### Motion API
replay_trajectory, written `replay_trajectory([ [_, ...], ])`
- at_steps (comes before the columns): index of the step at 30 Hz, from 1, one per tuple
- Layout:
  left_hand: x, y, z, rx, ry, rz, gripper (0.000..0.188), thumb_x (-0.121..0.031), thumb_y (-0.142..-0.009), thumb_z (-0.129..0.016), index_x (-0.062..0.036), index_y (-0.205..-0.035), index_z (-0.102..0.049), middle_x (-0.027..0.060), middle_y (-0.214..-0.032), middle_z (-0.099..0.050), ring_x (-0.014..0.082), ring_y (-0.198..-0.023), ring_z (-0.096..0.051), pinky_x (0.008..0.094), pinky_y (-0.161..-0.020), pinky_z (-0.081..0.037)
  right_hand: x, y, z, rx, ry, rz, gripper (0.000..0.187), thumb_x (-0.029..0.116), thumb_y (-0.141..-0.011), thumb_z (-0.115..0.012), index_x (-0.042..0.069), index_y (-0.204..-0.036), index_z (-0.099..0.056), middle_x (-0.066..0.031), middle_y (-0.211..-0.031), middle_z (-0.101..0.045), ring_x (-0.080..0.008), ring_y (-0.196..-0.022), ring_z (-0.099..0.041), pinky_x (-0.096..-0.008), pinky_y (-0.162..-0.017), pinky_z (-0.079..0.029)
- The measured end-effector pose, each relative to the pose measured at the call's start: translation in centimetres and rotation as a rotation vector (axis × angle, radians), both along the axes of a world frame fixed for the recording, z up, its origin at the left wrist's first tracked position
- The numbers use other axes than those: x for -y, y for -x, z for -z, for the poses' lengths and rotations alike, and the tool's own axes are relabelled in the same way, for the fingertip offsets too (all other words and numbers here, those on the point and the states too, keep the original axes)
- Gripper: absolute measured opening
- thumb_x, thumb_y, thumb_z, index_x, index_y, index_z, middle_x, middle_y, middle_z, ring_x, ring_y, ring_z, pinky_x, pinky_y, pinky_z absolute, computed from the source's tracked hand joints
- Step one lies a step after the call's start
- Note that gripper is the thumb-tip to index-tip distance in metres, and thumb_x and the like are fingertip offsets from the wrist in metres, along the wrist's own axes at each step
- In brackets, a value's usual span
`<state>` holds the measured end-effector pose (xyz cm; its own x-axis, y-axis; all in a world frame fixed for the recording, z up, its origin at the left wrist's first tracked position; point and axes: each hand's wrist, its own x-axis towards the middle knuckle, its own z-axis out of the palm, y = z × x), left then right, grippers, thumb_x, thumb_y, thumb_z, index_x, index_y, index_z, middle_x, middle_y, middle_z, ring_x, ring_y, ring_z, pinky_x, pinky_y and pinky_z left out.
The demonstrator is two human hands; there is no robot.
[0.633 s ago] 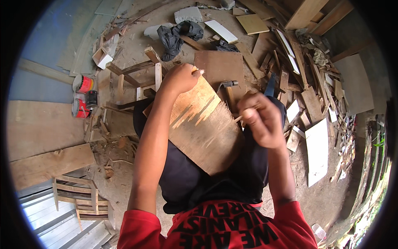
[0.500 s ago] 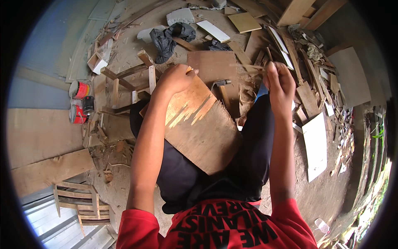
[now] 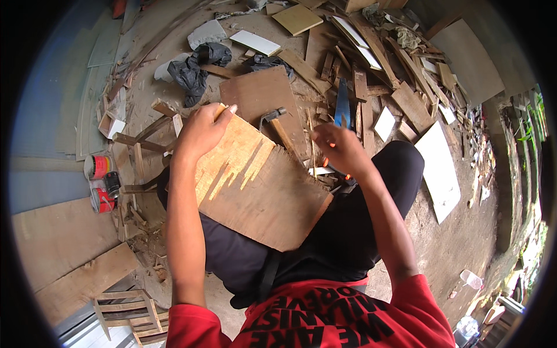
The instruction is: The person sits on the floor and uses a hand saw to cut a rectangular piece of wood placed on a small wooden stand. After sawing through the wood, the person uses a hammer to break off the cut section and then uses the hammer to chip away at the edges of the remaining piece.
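Note:
A plywood board (image 3: 264, 203) with a torn, paler patch of exposed layers lies tilted across my lap. My left hand (image 3: 203, 130) is closed on its far-left edge, thumb on the top face. Right of the board, my right hand (image 3: 343, 149) hovers in the air, its fingers smeared by motion. Close to its fingertips is a thin wood strip (image 3: 312, 145); whether they touch cannot be made out. A handsaw (image 3: 342, 103) with a blue blade and orange on its handle lies just beyond and partly under this hand. A hammer (image 3: 283, 133) rests past the board's far edge.
A brown panel (image 3: 249, 90) lies on the floor ahead, near black plastic (image 3: 188, 78). Wood scraps (image 3: 415, 107) are heaped at the far right, with a white panel (image 3: 435, 174) nearer. Paint cans (image 3: 98, 167) and a wooden frame (image 3: 139, 142) stand at the left.
My right hand has moved left and nearer, toward the board's right edge; the thin piece it held is no longer plainly in its fingers. My left hand keeps its hold. The view has shifted rightward.

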<state>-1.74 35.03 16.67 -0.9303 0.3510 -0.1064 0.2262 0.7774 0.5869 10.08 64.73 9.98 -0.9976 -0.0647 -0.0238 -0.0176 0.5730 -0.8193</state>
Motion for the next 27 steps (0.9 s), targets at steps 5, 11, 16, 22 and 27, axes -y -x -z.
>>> replay_trajectory([
  [5,-2.9,-1.0,-1.0,-0.04,-0.069,0.058,0.048,-0.04,-0.099,-0.06,0.0057,-0.084,-0.058,0.0255,-0.074,-0.06,0.0412,-0.065,-0.054,0.0455,-0.065,-0.046,3.4,-4.2,-0.1,0.041,0.154,0.032,0.039,0.027,-0.099,-0.066,-0.005,-0.122,-0.063,-0.0175,-0.108,-0.07,-0.027,-0.094,-0.071,-0.0359,-0.082,-0.055],
  [11,-5.6,-1.0,-0.3,-0.057,-0.036,0.129,0.053,-0.043,-0.098,-0.06,0.0066,-0.081,-0.057,0.0236,-0.068,-0.055,0.0337,-0.062,-0.049,0.0434,-0.065,-0.046,4.4,-4.2,0.1,-0.178,0.139,0.173,0.031,0.016,-0.088,-0.078,-0.002,-0.112,-0.07,-0.0126,-0.097,-0.069,-0.023,-0.088,-0.068,-0.0335,-0.078,-0.054],
  [16,-6.8,-0.8,1.3,-0.071,-0.012,0.171,0.052,-0.043,-0.098,-0.061,0.0064,-0.08,-0.058,0.0254,-0.067,-0.055,0.0378,-0.06,-0.047,0.0453,-0.062,-0.045,3.7,-4.2,0.6,-0.241,0.019,0.205,0.016,0.008,-0.084,-0.08,0.0,-0.097,-0.073,-0.009,-0.088,-0.066,-0.0214,-0.078,-0.068,-0.0322,-0.071,-0.054],
  [22,-7.4,-0.6,1.7,-0.04,0.03,0.193,0.052,-0.043,-0.097,-0.06,0.0056,-0.081,-0.061,0.0281,-0.074,-0.061,0.045,-0.071,-0.058,0.0487,-0.067,-0.048,3.1,-4.5,0.7,-0.267,-0.016,0.09,0.012,0.007,-0.088,-0.074,-0.001,-0.093,-0.067,-0.0124,-0.086,-0.065,-0.0293,-0.078,-0.068,-0.0357,-0.071,-0.053],
  [27,-7.5,-0.8,1.3,-0.045,0.035,0.207,0.053,-0.044,-0.097,-0.059,0.0055,-0.081,-0.063,0.0295,-0.079,-0.064,0.0478,-0.079,-0.064,0.0503,-0.071,-0.05,1.9,-4.9,-0.3,-0.203,0.048,-0.02,0.012,0.006,-0.091,-0.071,-0.001,-0.096,-0.062,-0.0141,-0.088,-0.065,-0.0331,-0.082,-0.066,-0.0392,-0.072,-0.052],
])
